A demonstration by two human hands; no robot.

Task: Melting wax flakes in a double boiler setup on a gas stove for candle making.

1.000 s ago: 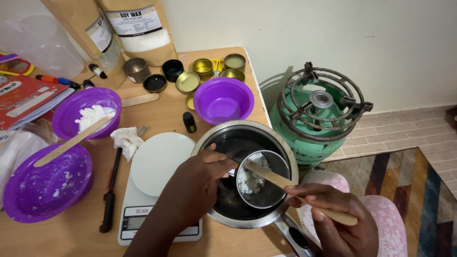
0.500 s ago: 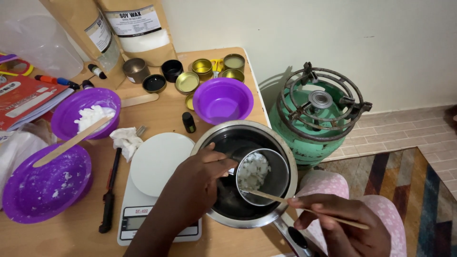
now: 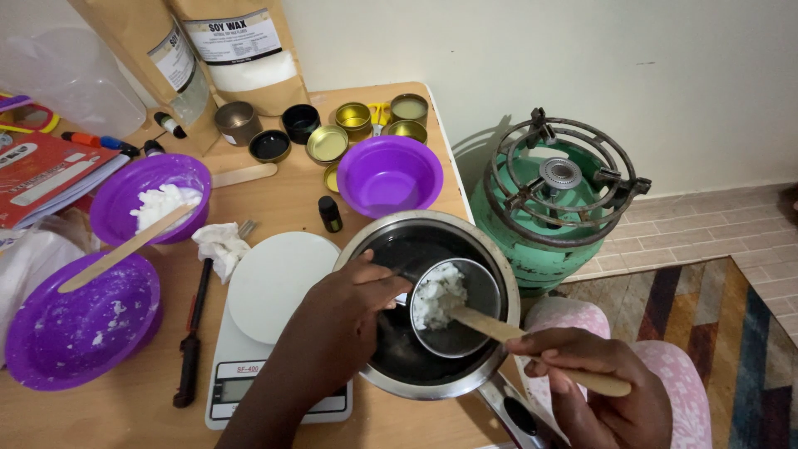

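Small metal cup (image 3: 455, 309) sits inside the big pot (image 3: 432, 241), half full of white wax flakes (image 3: 436, 298). Left hand (image 3: 345, 320) fingers pinch its rim; right hand (image 3: 594, 391) grips the wooden stick (image 3: 532, 345). Stir slowly, keep the cup steady.

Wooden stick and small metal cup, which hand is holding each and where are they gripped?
The right hand grips the wooden stick near its outer end. The left hand holds the small metal cup at its near rim, inside the pot.
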